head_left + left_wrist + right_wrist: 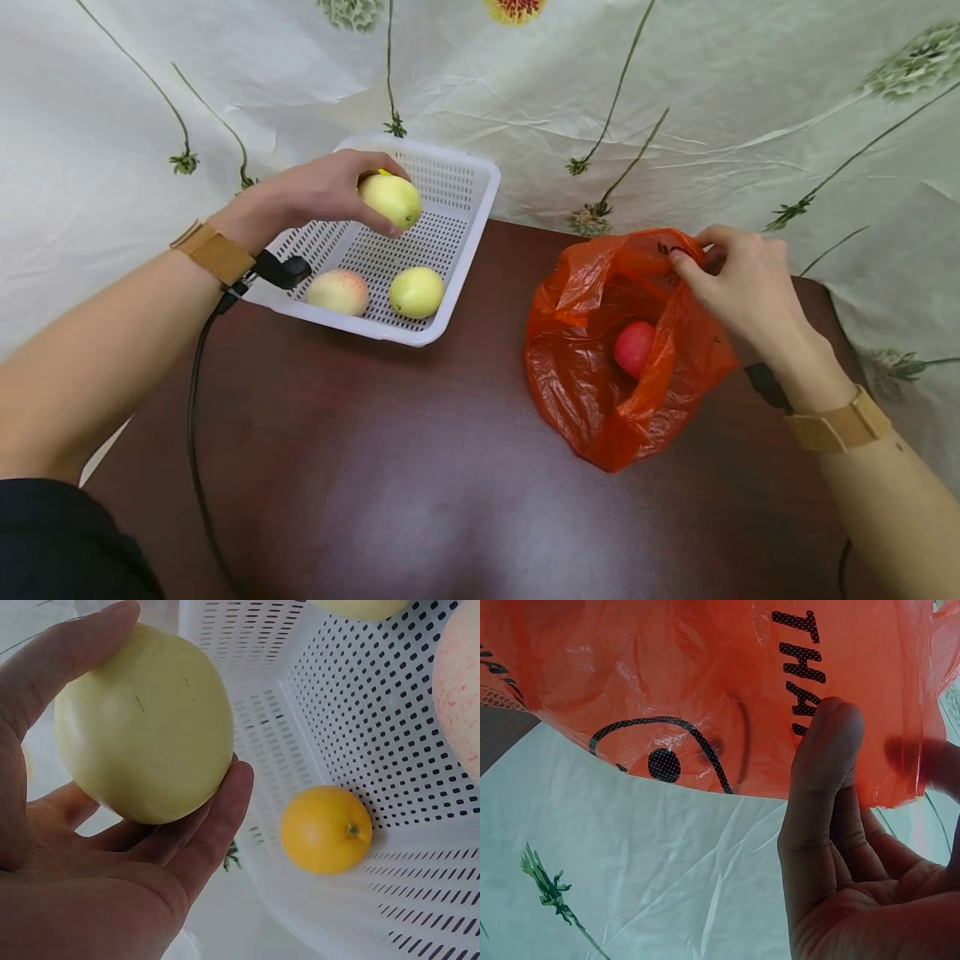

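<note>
My left hand [330, 192] grips a round, pale yellow-green fruit [392, 202] over the white plastic basket [487, 196]. Close up, the held fruit [146, 724] is smooth with a few dark marks, fingers and thumb curved around its sides. A peach [339, 292] and a similar yellow-green fruit [416, 292] lie in the basket. An orange [326, 829] sits there too in the left wrist view. On the right, my right hand [753, 287] pinches the rim of a red plastic bag [577, 375]. Inside the bag lies a round pinkish-red object [634, 348].
Basket and bag stand on a dark brown table [420, 467], apart from each other. Behind them hangs a pale cloth [480, 75] with a flower print. A black cable [197, 442] runs from the left wrist down across the table.
</note>
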Motion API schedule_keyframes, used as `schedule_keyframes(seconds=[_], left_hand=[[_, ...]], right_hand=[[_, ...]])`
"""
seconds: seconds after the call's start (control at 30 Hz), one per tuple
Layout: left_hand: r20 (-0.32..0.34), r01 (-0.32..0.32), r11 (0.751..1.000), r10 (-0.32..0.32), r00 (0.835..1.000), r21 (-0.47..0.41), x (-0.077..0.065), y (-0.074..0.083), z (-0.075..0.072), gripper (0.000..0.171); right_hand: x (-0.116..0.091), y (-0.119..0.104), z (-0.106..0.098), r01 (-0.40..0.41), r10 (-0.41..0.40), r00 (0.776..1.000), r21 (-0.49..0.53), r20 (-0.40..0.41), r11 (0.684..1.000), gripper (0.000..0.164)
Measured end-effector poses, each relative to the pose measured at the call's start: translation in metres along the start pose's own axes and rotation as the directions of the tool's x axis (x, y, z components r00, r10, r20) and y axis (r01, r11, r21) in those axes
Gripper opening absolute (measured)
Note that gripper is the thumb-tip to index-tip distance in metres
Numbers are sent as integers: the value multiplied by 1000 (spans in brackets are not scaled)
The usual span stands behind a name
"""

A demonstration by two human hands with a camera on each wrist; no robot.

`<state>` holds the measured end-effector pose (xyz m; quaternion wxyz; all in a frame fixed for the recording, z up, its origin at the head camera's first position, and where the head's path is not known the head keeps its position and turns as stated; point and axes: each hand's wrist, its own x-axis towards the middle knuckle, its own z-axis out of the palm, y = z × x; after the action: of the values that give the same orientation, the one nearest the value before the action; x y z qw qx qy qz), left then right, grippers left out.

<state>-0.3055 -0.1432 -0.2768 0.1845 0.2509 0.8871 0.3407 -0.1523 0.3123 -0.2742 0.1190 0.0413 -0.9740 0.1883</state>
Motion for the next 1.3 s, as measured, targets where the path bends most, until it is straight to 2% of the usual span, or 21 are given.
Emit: schedule_keyframes(seconds=[0.47, 0.73, 0.97, 1.13, 1.3], left_hand=[[4, -34, 999, 34, 999, -10, -35, 11, 5, 66], [4, -6, 1000, 6, 1000, 2, -59, 17, 10, 67], [35, 5, 999, -3, 999, -47, -79, 30, 19, 66], [54, -41, 999, 42, 998, -33, -87, 36, 28, 66], [48, -127, 992, 128, 991, -13, -94, 38, 35, 64]], right_hand=[[-1, 0, -3, 16, -16, 1000, 8, -17, 1000, 29], [-1, -1, -3, 21, -21, 1000, 3, -17, 1000, 29], [-3, -1, -4, 18, -18, 1000, 2, -14, 1000, 29], [-3, -2, -5, 24, -24, 1000, -10, -14, 1000, 30], [-5, -3, -4, 28, -28, 1000, -11, -12, 1000, 30]])
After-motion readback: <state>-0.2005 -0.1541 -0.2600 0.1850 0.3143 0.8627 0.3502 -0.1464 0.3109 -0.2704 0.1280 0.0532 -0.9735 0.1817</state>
